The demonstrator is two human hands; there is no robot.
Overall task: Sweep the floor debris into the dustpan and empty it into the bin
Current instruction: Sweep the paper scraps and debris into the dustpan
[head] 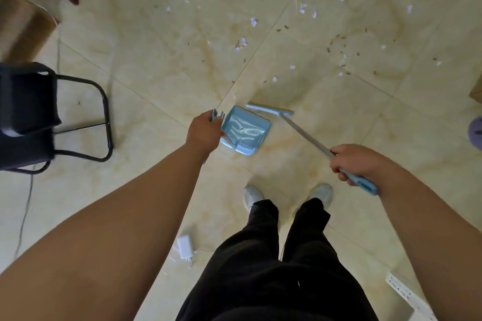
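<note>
Gripping the upper end of the handle of the blue dustpan [245, 130], the left hand [204, 130] has its fingers curled round it. The pan lies low at the tiled floor [156, 73], just right of this hand, its far edge turned away from the person. Only one dark speck shows inside.

The right hand [352, 161] holds the broom [271, 110] in a closed fist near the blue grip end of the shaft. The shaft slopes forward and leftward from this hand. The broom head is at the floor just beyond the pan's far edge, between the two hands.

Debris [253, 21], white paper scraps and brown flecks, is scattered well ahead of both hands, apart from pan and broom.

A black chair [26, 112] stands left of the left hand. A white charger [185, 245] lies on the floor behind that hand, beside the person's legs.
</note>
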